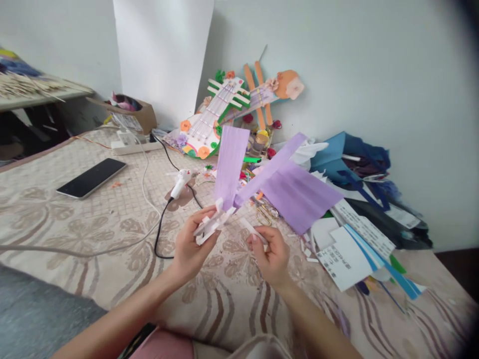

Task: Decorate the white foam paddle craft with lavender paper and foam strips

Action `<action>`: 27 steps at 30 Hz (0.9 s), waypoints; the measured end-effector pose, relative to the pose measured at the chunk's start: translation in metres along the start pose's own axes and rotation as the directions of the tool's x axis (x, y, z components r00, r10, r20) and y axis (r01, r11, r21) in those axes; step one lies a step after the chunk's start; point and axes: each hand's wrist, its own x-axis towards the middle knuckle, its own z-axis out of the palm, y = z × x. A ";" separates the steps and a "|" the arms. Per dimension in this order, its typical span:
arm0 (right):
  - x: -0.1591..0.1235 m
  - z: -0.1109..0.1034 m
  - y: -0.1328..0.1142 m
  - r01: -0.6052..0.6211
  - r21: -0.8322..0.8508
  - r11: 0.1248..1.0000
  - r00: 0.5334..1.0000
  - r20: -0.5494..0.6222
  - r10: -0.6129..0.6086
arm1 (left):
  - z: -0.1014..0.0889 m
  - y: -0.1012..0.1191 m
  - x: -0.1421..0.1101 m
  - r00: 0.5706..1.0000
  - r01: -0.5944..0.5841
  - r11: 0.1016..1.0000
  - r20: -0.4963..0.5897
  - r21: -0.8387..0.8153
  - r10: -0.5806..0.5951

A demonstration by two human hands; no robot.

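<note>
Several short white strips [214, 223] lie bunched at different angles between the closed thumb and fingers of my left hand [195, 244]. My right hand [271, 254] pinches a single white strip [250, 227], apart from the bunch. Just beyond the left fingers is an upright-looking purple crepe paper piece [231, 162]. A narrow purple strip [275, 164] slants away to the right, and a wider purple sheet [301, 194] lies past my right hand. Whether the purple pieces touch the bunch, I cannot tell.
A white glue gun [181, 183] lies left of centre, its black cord looping nearby. Further left is a black phone [92, 178]. Decorated paper instruments [215, 114] lean at the back wall. Scissors [266, 213], printed card [346, 257] and a blue bag [331, 152] lie rightward.
</note>
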 end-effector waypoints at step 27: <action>0.011 0.008 -0.002 0.312 -0.188 0.931 0.949 0.116 -0.295 | 0.006 -0.001 -0.011 0.993 -0.119 0.993 0.010 0.005 0.119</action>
